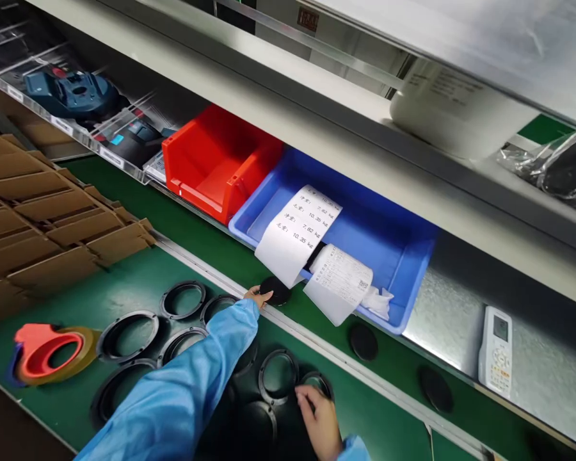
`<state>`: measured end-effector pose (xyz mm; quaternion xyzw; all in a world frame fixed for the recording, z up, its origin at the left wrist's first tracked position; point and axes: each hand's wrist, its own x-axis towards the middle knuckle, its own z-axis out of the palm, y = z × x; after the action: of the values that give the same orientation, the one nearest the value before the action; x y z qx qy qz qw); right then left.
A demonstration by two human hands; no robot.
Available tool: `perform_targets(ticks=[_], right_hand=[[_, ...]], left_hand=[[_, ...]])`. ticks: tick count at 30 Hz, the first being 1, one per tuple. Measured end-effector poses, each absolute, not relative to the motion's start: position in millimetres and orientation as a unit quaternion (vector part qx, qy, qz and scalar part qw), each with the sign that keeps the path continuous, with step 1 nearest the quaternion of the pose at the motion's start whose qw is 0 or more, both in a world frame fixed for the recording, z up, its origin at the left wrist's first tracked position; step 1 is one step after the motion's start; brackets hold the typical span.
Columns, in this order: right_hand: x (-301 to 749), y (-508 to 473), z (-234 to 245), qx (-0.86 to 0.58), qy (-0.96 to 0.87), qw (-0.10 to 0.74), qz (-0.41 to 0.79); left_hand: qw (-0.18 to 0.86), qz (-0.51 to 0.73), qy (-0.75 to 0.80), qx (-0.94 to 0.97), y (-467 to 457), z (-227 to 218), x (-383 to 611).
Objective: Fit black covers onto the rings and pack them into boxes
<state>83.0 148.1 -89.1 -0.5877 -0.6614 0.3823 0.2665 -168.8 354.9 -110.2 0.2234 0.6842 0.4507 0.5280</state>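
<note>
Two hands are working at the bench [139, 282]. Left hand [257, 297] fingers are pinching a black disc [277, 290] beside the blue bin [403, 253]; right hand [320, 420] fingers are clamping a black ring [317, 382]

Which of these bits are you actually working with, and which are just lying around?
In hand: left hand on black disc; right hand on black ring; other rings.
Lying about: tape dispenser, remote control, red bin, cardboard.

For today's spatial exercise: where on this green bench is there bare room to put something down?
Free: green mat between brown cardboard stack and black plastic rings; green strip before the red plastic bin. Crowded: rings around the right hand.
</note>
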Motion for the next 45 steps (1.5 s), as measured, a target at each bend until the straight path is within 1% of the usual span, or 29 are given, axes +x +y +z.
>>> perform_targets(ticks=[3, 5, 7, 12, 14, 16, 18, 21, 23, 26, 36, 42, 45], right_hand=[[76, 170, -61, -0.602, -0.582, 0.336, 0.433], [74, 175, -45, -0.593, -0.495, 0.394, 0.498], [74, 171, -30, -0.563, -0.432, 0.426, 0.561], [78, 128, 3, -0.496, -0.353, 0.443, 0.658], [79, 107, 12, -0.465, -0.331, 0.44, 0.693], [82, 88, 17, -0.442, -0.35, 0.425, 0.708], [86, 74, 19, -0.454, -0.425, 0.417, 0.663], [94, 58, 22, -0.493, -0.572, 0.436, 0.49], [100, 51, 24, -0.478, -0.648, 0.448, 0.388], [105, 43, 28, -0.432, -0.721, 0.439, 0.318], [110, 21, 32, -0.37, -0.757, 0.436, 0.315], [116, 18, 37, -0.335, -0.795, 0.42, 0.281], [117, 17, 39, -0.322, -0.801, 0.412, 0.291]], left_hand=[[0.578, 0.463, 0.622, 0.253, 298, -86, -151], [0.613, 0.463, 0.577, 0.277, 252, -64, -140], [0.646, 0.469, 0.531, 0.283, 206, -41, -129], [0.679, 0.528, 0.471, 0.196, 125, 8, -108], [0.728, 0.531, 0.406, 0.149, 103, 20, -99], [0.773, 0.528, 0.333, 0.113, 84, 27, -92], [0.785, 0.536, 0.295, 0.095, 67, 32, -86], [0.773, 0.553, 0.3, 0.086, 43, 37, -79], [0.762, 0.561, 0.314, 0.08, 29, 39, -76], [0.747, 0.579, 0.316, 0.08, 8, 44, -69], [0.715, 0.623, 0.294, 0.116, -36, 54, -58], [0.736, 0.598, 0.288, 0.134, -48, 58, -52], [0.74, 0.598, 0.276, 0.137, -50, 62, -46]])
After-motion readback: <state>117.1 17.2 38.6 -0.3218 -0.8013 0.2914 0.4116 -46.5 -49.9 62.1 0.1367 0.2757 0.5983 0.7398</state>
